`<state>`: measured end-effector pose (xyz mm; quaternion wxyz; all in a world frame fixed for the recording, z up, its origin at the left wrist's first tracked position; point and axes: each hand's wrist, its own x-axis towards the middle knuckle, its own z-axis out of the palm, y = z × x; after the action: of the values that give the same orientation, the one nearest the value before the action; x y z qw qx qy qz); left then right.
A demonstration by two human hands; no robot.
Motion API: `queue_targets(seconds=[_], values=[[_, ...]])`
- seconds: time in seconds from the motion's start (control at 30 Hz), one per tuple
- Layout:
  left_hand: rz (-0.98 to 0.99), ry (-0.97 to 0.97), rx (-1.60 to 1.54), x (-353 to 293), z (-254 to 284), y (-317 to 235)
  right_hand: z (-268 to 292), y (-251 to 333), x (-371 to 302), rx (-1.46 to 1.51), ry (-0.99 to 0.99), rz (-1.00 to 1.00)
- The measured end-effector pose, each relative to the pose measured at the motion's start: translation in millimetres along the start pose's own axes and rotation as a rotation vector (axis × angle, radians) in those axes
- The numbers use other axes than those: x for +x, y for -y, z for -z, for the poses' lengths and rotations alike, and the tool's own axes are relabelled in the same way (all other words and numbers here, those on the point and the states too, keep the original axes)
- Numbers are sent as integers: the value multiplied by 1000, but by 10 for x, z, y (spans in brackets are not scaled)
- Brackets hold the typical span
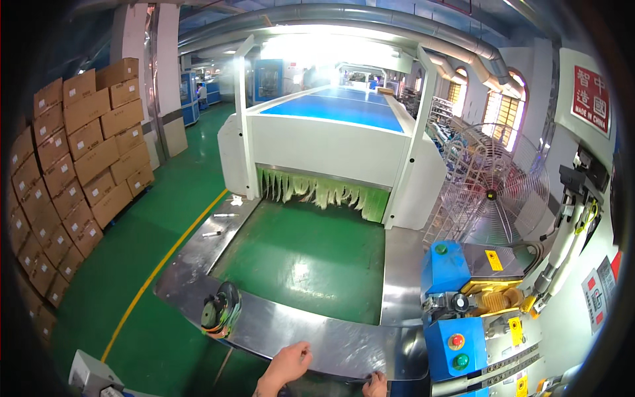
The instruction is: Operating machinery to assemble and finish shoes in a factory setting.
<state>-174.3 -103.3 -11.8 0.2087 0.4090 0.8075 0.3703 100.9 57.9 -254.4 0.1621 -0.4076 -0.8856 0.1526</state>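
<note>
My left hand (pixel 288 363) is above the front edge of a steel ledge (pixel 317 337), its fingers curled in and nothing showing in them. At the ledge's front rim, low in the picture, is my right hand (pixel 376 384). Its fingers are bent around a small dark piece that I cannot make out, and the lower picture edge cuts off the wrist. To the left of my left hand, a black shoe (pixel 229 296) with orange and green parts rests on the ledge's corner, with what looks like a green last inside it.
Past the ledge, a green conveyor belt (pixel 297 245) leads under a pale fringe curtain (pixel 324 190) into a white machine (pixel 324 151). On the right are blue control boxes (pixel 433 351) with buttons and a wire fan (pixel 493 192). Stacked cartons (pixel 86 152) line the left.
</note>
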Motion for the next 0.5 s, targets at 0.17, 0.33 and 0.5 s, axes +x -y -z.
queue_targets(seconds=[0.17,0.33,0.5], values=[[1,76,108,818,-412,1240,-127,84,63,-87,290,-177],[160,212,225,1155,-635,2240,-440,139,226,-293,247,-244],[234,306,337,1171,-590,2556,-678,128,544,-27,581,-484]])
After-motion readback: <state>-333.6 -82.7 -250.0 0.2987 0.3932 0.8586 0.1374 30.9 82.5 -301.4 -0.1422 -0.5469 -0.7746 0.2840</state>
